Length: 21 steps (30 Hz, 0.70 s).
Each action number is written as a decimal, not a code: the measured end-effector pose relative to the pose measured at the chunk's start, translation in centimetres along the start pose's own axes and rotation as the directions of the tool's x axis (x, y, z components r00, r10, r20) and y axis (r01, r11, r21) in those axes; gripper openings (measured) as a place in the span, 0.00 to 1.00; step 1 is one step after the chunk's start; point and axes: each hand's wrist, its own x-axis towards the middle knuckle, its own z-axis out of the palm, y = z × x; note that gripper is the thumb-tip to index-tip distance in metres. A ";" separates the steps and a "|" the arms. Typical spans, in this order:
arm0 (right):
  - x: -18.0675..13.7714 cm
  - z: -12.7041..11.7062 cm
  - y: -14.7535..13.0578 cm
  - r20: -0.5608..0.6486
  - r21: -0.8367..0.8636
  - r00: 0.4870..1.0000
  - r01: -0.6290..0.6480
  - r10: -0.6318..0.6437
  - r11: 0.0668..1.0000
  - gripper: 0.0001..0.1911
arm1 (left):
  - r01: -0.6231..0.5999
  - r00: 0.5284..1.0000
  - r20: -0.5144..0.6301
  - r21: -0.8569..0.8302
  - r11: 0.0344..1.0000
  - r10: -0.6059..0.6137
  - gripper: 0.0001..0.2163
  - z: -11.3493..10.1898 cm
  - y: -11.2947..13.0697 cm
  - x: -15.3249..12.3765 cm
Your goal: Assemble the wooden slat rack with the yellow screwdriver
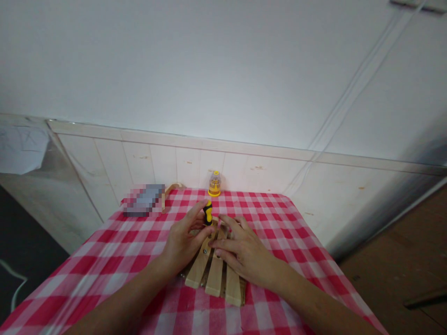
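Observation:
My left hand (pixel 185 239) is closed on a stubby yellow-and-black screwdriver (pixel 208 213), which stands roughly upright over the wooden slats. Its tip is hard to make out. Beneath both hands lie several pale wooden slats (pixel 214 277), fanned out towards me with dark gaps between them. A small dark screw or hole (pixel 205 251) shows on the leftmost slat. Across the slats' upper part rests my right hand (pixel 244 246), palm down with its fingers apart, touching the wood. My fingers hide much of the slats' far ends.
A yellow-based bit holder with a clear cover (pixel 214 185) stands at the table's back edge. Left of it are a curved wooden piece (pixel 171 190) and a blurred grey flat object (pixel 145 200). The red-and-white checked tablecloth (pixel 132 251) reaches the panelled wall (pixel 244 172).

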 end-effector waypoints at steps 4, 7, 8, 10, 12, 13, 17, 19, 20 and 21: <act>0.0 0.0 0.0 -0.001 -0.002 1.000 0.003 -0.003 1.000 0.14 | 0.001 1.000 -0.009 0.005 1.000 -0.001 0.31 -0.1 -0.1 0.3; 0.0 0.0 0.0 0.003 0.002 1.000 0.002 -0.002 1.000 0.14 | -0.018 0.999 -0.030 0.052 0.998 0.020 0.30 -0.1 -0.1 0.4; 0.0 0.0 0.0 0.003 0.006 1.000 0.005 -0.005 1.000 0.14 | -0.031 0.999 -0.034 0.075 0.997 0.033 0.29 -0.1 -0.1 0.4; 0.0 0.0 0.1 -0.003 0.016 1.000 0.009 -0.009 1.000 0.14 | -0.056 0.998 -0.035 0.117 0.992 0.060 0.27 -0.1 0.0 0.4; 0.0 0.1 0.1 -0.013 0.019 1.000 0.011 -0.011 1.000 0.14 | -0.071 0.996 -0.035 0.138 0.988 0.076 0.26 -0.1 0.2 0.5; 0.0 0.2 0.2 -0.016 0.018 1.000 0.010 -0.010 1.000 0.13 | -0.073 0.996 -0.036 0.140 0.987 0.079 0.26 0.0 0.2 0.5; -0.1 0.2 0.2 -0.009 0.009 1.000 0.007 -0.007 1.000 0.14 | -0.071 0.997 -0.028 0.127 0.989 0.075 0.25 0.0 0.6 0.5; -0.1 0.1 0.1 -0.006 0.011 1.000 0.006 -0.006 1.000 0.14 | -0.076 0.997 -0.007 0.119 0.990 0.077 0.25 -0.1 0.6 0.5; -0.1 0.0 0.1 -0.006 0.013 1.000 0.006 -0.006 1.000 0.14 | -0.078 0.997 0.003 0.116 0.990 0.078 0.25 -0.1 0.6 0.5; 0.0 0.0 0.1 -0.006 0.016 1.000 0.006 -0.006 1.000 0.14 | -0.080 0.997 0.012 0.114 0.990 0.079 0.26 -0.1 0.5 0.4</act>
